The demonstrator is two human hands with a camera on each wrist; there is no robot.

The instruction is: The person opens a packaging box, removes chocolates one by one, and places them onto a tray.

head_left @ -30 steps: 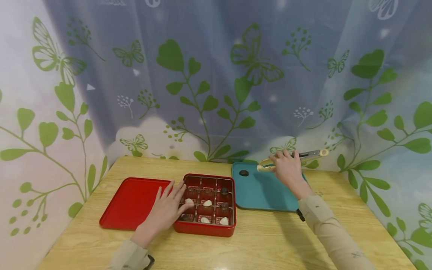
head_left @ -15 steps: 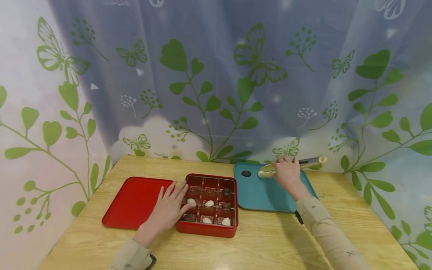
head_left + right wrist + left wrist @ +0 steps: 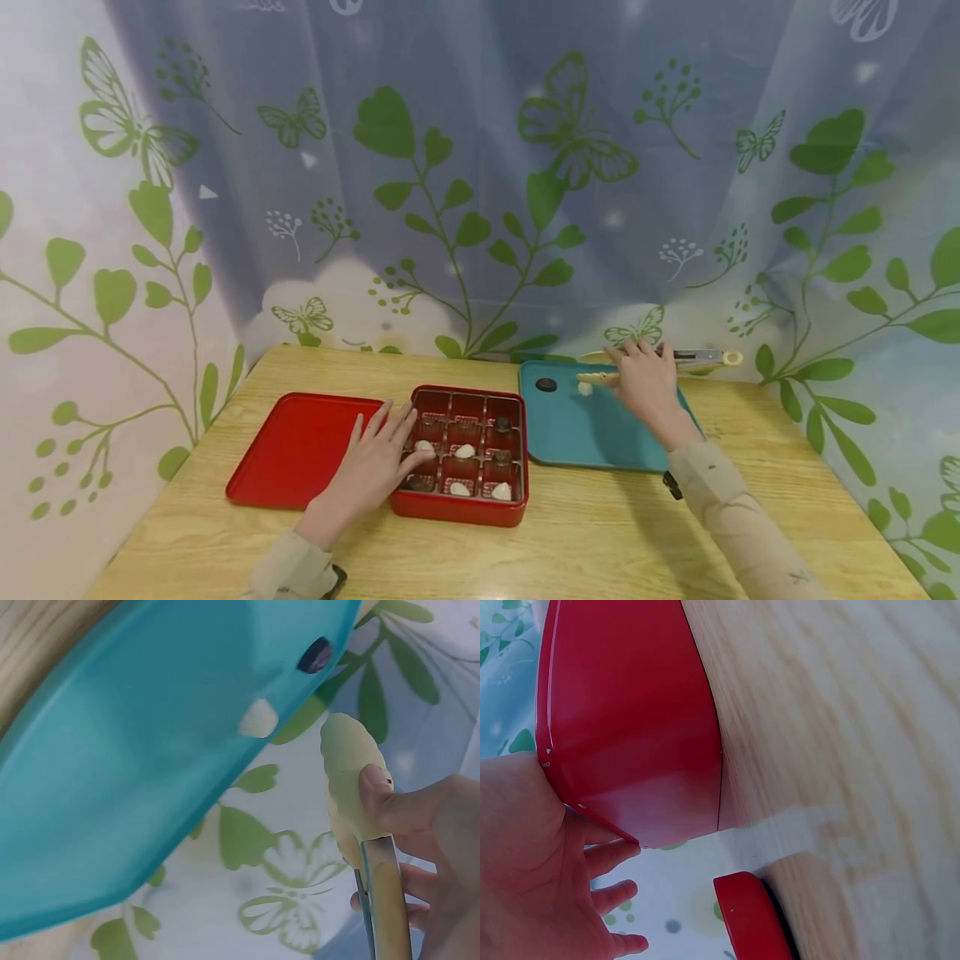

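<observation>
My right hand (image 3: pixel 647 379) grips a pair of tongs (image 3: pixel 351 776) with cream scalloped tips and metal arms, above the back of the blue tray (image 3: pixel 592 437). The two tips stand apart in the head view. On the tray lie a white chocolate (image 3: pixel 585 388), just under the nearer tip, and a dark round chocolate (image 3: pixel 546 385) to its left. With fingers spread, my left hand (image 3: pixel 375 454) rests against the left rim of the red box (image 3: pixel 459 510). White and dark chocolates sit in several of its compartments; the hand covers part of the left column.
Left of the box lies a red lid (image 3: pixel 296 454), partly under my left hand and forearm. The box stands close beside the tray on the wooden table (image 3: pixel 480 562). A patterned curtain (image 3: pixel 480 208) hangs right behind the table.
The tongs dip toward the tray, then rise slightly and spread wider. The white chocolate now shows apart on the tray below them. My left hand keeps its place on the box.
</observation>
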